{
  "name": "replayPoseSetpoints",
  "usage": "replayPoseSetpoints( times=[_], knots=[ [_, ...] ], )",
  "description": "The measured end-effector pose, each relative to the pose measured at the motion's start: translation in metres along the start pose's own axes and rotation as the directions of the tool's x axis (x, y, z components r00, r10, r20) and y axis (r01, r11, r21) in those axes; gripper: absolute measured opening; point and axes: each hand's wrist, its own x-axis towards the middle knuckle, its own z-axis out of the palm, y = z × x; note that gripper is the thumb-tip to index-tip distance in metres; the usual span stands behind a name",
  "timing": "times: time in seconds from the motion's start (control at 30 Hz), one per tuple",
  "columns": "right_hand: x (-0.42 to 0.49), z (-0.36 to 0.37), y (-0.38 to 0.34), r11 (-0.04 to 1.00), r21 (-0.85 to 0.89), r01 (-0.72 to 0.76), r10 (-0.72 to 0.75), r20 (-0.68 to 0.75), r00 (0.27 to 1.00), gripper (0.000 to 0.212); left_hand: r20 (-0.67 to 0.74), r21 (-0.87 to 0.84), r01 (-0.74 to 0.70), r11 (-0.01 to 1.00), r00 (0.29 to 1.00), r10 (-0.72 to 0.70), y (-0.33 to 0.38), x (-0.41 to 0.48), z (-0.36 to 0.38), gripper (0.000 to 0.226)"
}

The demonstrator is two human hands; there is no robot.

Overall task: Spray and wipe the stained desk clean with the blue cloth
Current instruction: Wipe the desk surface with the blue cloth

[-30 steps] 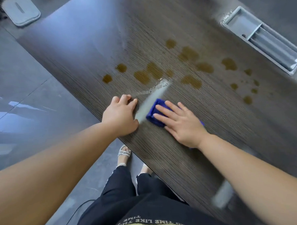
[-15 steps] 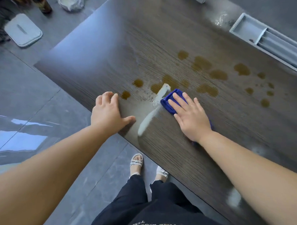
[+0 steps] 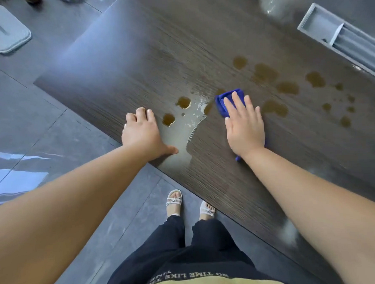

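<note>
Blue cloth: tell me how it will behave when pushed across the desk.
The blue cloth is probably soft and floppy: it lies bunched under the flat right hand. It likely slides easily, since the desk shows a wet smear beside it. It looks thin, so probably light.

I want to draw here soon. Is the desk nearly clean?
Not yet. Done: one wet wiped streak near the front edge. In hand: the right hand presses the blue cloth flat on the desk; the left hand rests near that streak. Left: most brown stains, on both sides of the cloth.
</note>
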Motion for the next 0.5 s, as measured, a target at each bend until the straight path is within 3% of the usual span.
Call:
replayPoseSetpoints(
  times=[0.07,0.1,0.17,0.23,0.3,0.37,0.43,0.5],
  knots=[
    [0.004,0.005,-0.027,0.99,-0.032,-0.14,0.14,-0.024,0.99,0.052,0.012,0.004,0.008,1.0,1.0,-0.008,0.001,0.002,-0.001,0.119],
    [-0.004,0.008,-0.04,0.992,-0.044,-0.119,0.118,-0.034,0.992,0.052,0.02,0.009,0.013,1.0,1.0,-0.013,0.002,0.003,-0.002,0.12],
    [-0.029,0.013,-0.056,0.993,-0.05,0.106,-0.107,-0.025,0.994,0.052,0.036,0.026,0.017,1.0,0.999,-0.018,0.002,0.004,-0.003,0.122],
    [-0.05,0.015,-0.047,0.924,-0.074,0.375,-0.373,0.044,0.927,0.052,0.052,0.043,0.012,0.999,0.999,-0.014,0.003,0.006,-0.006,0.122],
    [-0.042,0.009,-0.024,0.871,-0.078,0.485,-0.478,0.093,0.874,0.05,0.063,0.042,0.003,0.999,0.998,-0.005,0.003,0.007,-0.006,0.121],
    [-0.017,0.003,-0.01,0.922,-0.078,0.379,-0.375,0.058,0.925,0.049,0.072,0.033,-0.002,0.999,0.997,0.0,0.002,0.008,-0.007,0.12],
    [0.018,-0.001,-0.012,0.992,-0.039,0.119,-0.117,0.038,0.992,0.049,0.073,0.032,-0.004,0.999,0.997,0.002,0.002,0.008,-0.007,0.121],
    [0.039,0.001,-0.028,0.995,-0.038,-0.094,0.093,-0.005,0.996,0.051,0.073,0.029,-0.004,1.0,0.997,0.002,0.002,0.007,-0.007,0.12]
  ],
)
